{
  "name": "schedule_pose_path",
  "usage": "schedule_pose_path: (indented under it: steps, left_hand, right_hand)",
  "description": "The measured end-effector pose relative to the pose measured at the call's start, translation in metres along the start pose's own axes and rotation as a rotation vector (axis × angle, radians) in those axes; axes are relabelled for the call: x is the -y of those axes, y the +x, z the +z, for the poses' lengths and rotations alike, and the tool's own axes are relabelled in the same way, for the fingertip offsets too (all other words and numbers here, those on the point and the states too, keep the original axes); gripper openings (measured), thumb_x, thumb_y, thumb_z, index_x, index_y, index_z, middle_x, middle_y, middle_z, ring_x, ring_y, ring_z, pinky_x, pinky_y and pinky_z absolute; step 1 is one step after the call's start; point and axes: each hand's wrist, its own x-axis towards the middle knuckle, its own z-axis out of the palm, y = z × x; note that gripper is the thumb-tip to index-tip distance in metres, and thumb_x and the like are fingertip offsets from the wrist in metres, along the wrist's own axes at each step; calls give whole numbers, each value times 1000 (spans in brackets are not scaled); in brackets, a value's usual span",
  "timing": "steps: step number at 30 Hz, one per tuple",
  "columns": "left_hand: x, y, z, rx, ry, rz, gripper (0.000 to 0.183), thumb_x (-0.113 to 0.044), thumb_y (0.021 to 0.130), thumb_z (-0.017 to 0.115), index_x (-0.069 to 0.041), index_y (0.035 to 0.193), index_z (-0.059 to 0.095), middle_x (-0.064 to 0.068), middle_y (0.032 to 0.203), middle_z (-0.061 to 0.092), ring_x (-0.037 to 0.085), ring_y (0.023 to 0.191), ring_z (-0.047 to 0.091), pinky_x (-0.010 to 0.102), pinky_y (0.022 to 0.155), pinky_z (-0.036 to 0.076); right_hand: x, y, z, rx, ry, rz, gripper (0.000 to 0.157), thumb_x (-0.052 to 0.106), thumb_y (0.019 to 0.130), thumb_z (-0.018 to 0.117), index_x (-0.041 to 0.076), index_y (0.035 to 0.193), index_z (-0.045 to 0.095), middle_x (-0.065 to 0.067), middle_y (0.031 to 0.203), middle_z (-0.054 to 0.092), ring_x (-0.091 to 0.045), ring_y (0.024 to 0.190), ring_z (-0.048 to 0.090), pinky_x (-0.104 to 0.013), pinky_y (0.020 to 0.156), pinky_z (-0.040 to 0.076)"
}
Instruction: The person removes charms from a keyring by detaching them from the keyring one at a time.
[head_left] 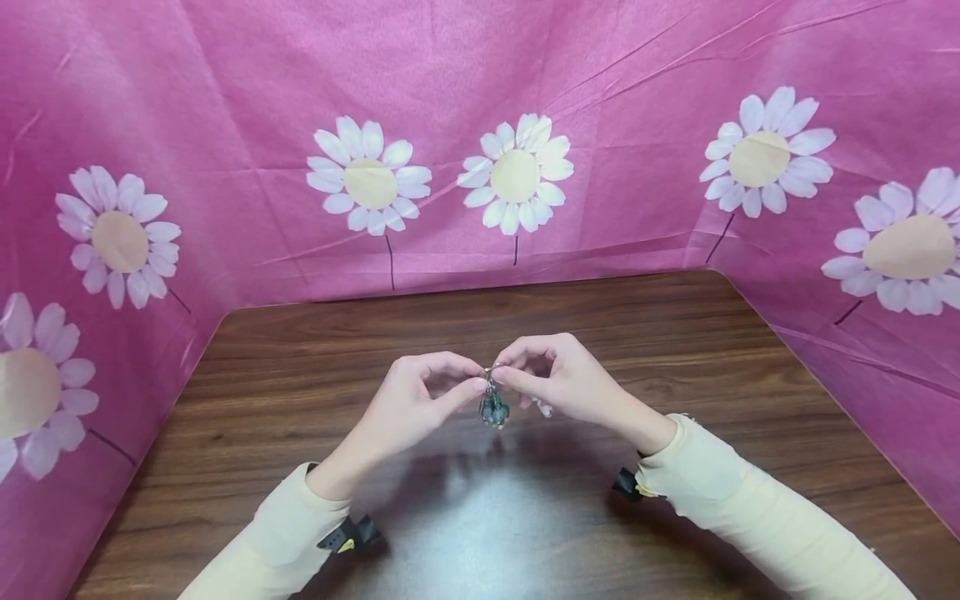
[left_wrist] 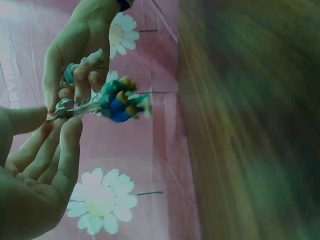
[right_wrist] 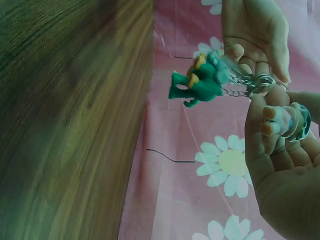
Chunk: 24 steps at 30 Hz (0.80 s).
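Note:
Above the middle of the table, my left hand (head_left: 412, 400) and right hand (head_left: 566, 375) meet fingertip to fingertip at a metal key ring (right_wrist: 261, 85). Thumb and fingers of each hand pinch at the rings there. From them, on short chains, dangle small keychain figurines (head_left: 493, 408), green with yellow parts in the right wrist view. A blue part shows among these figurines (left_wrist: 120, 105) in the left wrist view, slightly blurred. Another small figure (right_wrist: 282, 122), pale with a green top, lies against the fingers of my right hand. Fingertips partly hide the rings.
The dark wood-grain table (head_left: 300, 350) lies beneath both hands. Pink cloth (head_left: 247, 83) printed with white daisies stands around its back and sides. Both forearms wear pale sleeves, with a black strapped device (head_left: 351, 533) at the left wrist and another (head_left: 626, 485) at the right.

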Motion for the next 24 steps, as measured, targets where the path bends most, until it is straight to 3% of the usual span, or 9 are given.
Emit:
schedule_pose_path:
  steps: [3, 6, 16, 20, 24]
  left_hand:
    - [-3, 1, -3, -7, 95, 61, 9, -21, 94, 76, -19, 102, 79, -9, 86, 75, 17, 62, 65, 29, 53, 53]
    - [-5, 1, -4, -8, 113, 83, 7, -20, 95, 75, -20, 101, 79, -10, 84, 74, 17, 58, 62, 29, 50, 52]
    - [-3, 3, -3, 28, -110, -36, 8, -14, 97, 71, -8, 100, 76, 5, 82, 75, 30, 72, 72, 39, 63, 63]
    - [-3, 3, -3, 31, -141, -52, 8, -12, 96, 71, -7, 100, 76, 8, 81, 74, 34, 73, 71, 38, 64, 63]
    - [-5, 3, -4, 31, -153, -58, 9, -11, 96, 71, -5, 101, 75, 8, 83, 75, 30, 73, 72, 38, 64, 63]
  right_hand:
    - [0, 0, 1, 10, -10, -4, 5, 14, 96, 72, 12, 100, 75, -4, 76, 70, -22, 52, 62, -32, 35, 46]
    - [1, 1, 2, 16, -11, -9, 6, 14, 96, 72, 12, 101, 75, -4, 76, 69, -22, 52, 62, -31, 35, 45]
    - [3, 1, 1, 14, 5, -16, 8, 12, 96, 71, 10, 103, 75, -5, 76, 70, -21, 52, 62, -33, 35, 47]
    - [3, 1, 1, 15, 2, -12, 9, 12, 97, 71, 10, 104, 75, -5, 77, 71, -22, 53, 63, -38, 35, 47]
    - [4, 1, 0, 15, 2, -12, 9, 13, 97, 71, 11, 104, 75, -5, 78, 71, -23, 55, 64, -37, 36, 49]
